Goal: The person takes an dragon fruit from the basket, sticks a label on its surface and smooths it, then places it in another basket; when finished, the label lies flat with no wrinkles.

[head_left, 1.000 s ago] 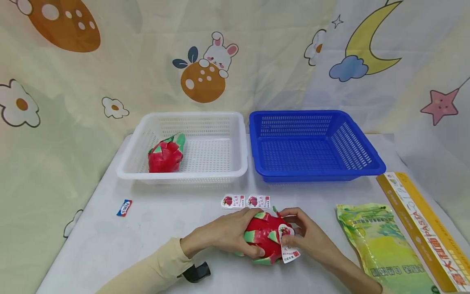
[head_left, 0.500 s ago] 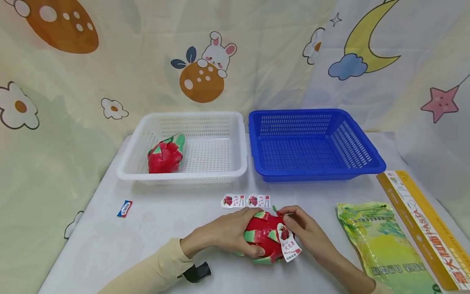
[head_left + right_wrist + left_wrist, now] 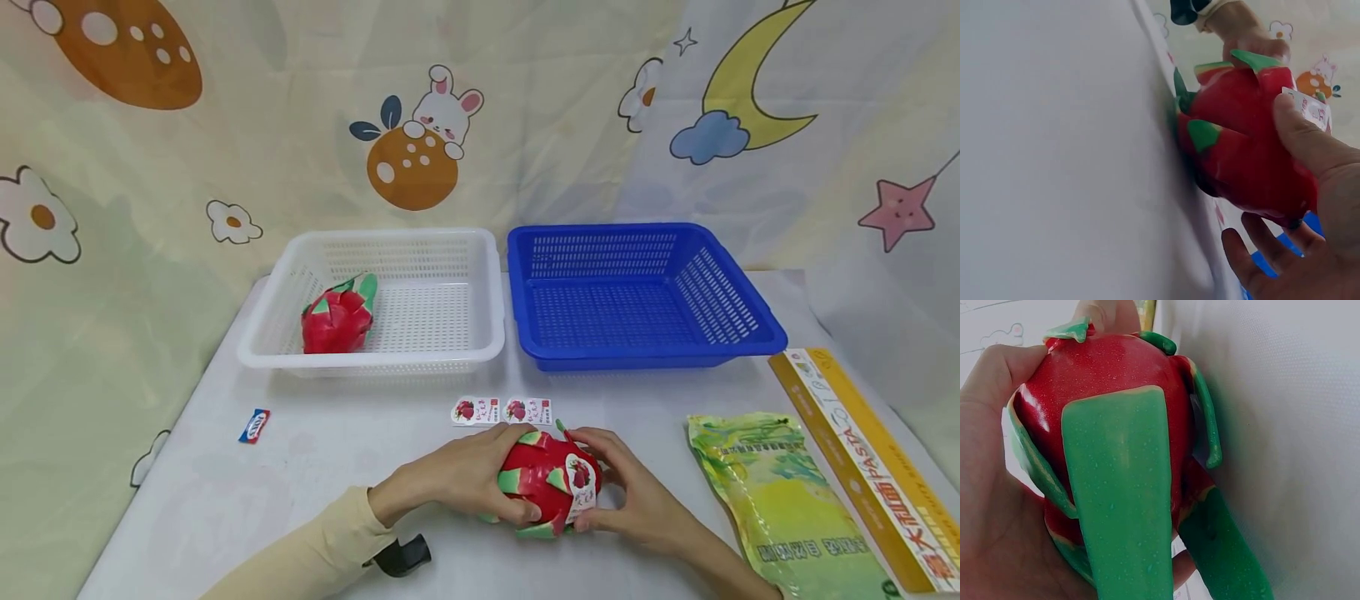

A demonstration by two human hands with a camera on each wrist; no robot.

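Note:
A red dragon fruit with green scales [image 3: 531, 482] sits on the white table in the head view. My left hand [image 3: 465, 477] grips its left side, thumb in front and fingers over the far side. A white label with fruit print [image 3: 582, 492] lies against the fruit's right end. There my right hand [image 3: 637, 496] curves round the fruit, its thumb at the label's lower edge. The right wrist view shows the thumb [image 3: 1297, 134] on the label, with the other fingers spread below the fruit. Broad green scales [image 3: 1119, 481] hide part of the fruit in the left wrist view.
Behind are a white basket [image 3: 375, 360] holding another dragon fruit [image 3: 337, 318] and a blue basket [image 3: 652, 352]. Two labels [image 3: 502, 411] lie ahead of the hands. A small wrapped packet [image 3: 255, 425] is left; a green pouch [image 3: 787, 500] and a pasta box [image 3: 870, 475] are right.
The label's loose lower end, which stuck out to the right, now lies along the fruit. My right hand has shifted from the upper edge to curve round that end; the left hand stays put.

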